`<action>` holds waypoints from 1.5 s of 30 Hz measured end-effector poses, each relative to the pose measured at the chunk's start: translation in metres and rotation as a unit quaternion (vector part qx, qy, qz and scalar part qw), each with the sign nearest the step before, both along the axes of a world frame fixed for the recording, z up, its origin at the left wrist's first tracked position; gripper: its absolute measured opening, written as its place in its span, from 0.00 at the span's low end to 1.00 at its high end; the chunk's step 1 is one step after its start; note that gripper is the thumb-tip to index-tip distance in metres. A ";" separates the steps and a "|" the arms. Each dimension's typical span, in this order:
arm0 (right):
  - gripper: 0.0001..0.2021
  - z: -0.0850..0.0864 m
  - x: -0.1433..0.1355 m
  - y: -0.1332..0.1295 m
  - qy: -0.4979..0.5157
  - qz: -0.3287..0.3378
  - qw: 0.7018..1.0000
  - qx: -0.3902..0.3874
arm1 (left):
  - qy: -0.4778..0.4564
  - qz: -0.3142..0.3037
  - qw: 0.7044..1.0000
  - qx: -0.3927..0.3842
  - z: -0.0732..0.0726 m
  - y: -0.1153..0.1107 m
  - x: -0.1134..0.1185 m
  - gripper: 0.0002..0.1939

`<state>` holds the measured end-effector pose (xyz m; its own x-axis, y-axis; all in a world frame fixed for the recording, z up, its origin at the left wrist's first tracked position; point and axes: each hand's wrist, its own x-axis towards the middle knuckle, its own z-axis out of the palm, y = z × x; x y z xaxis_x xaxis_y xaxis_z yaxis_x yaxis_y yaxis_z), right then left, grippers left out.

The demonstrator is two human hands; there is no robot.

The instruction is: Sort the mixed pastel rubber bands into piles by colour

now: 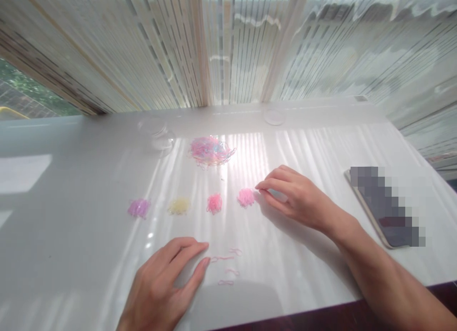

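Note:
My right hand (294,195) has its thumb and fingertips pinched together at the right edge of a light pink pile of small rubber bands (246,197); whatever is between the tips is too small to make out. Lower down, my left hand (164,278) rests on the table, thumb and forefinger apart. Just right of its fingertips lie several loose pink rubber bands (225,258). To the left of the light pink pile are a coral pink pile (214,204), a pale yellow pile (179,205) and a purple pile (139,208). Behind them sits a larger mixed-colour heap (210,150).
A clear round container (163,141) stands at the back left of the white table (89,255). A clear round lid (274,117) lies near the back edge. On the right is a phone (385,207). A striped string curtain (232,50) hangs behind the table.

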<state>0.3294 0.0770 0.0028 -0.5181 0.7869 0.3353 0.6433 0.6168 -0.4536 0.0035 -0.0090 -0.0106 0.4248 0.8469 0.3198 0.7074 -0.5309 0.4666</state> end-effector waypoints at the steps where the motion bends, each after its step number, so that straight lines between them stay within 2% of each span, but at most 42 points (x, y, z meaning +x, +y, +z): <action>1: 0.09 0.000 0.000 0.001 0.002 0.000 1.000 0.005 | 0.013 -0.001 1.000 0.000 -0.001 -0.002 -0.005 0.08; 5: 0.10 -0.002 0.002 0.004 0.016 -0.015 0.999 0.029 | 0.019 -0.005 1.000 0.001 0.000 -0.006 -0.011 0.07; 13: 0.08 -0.008 0.004 0.008 0.038 -0.043 0.998 0.033 | -0.007 -0.004 1.000 -0.012 0.008 -0.008 0.008 0.10; 19: 0.10 -0.012 0.004 0.010 0.088 -0.074 0.993 -0.006 | -0.013 -0.010 1.000 -0.016 0.005 -0.010 0.010 0.08; 23: 0.15 -0.011 0.010 0.013 0.105 -0.112 0.987 -0.055 | -0.046 -0.006 0.997 -0.059 0.006 -0.011 0.009 0.07; 27: 0.17 -0.009 0.009 0.013 0.111 -0.117 0.985 -0.063 | -0.091 0.008 0.993 -0.075 0.008 -0.005 0.013 0.06; 34: 0.12 -0.014 -0.003 0.003 0.146 -0.056 0.987 -0.022 | -0.153 0.018 0.982 -0.112 0.014 0.011 0.038 0.05; 39: 0.11 -0.014 -0.002 0.003 0.156 -0.042 0.987 -0.011 | -0.207 0.044 0.971 -0.115 0.018 0.025 0.056 0.04; 45: 0.14 -0.003 -0.018 -0.006 0.156 0.063 0.984 0.057 | -0.210 0.078 0.962 -0.155 0.014 0.029 0.061 0.03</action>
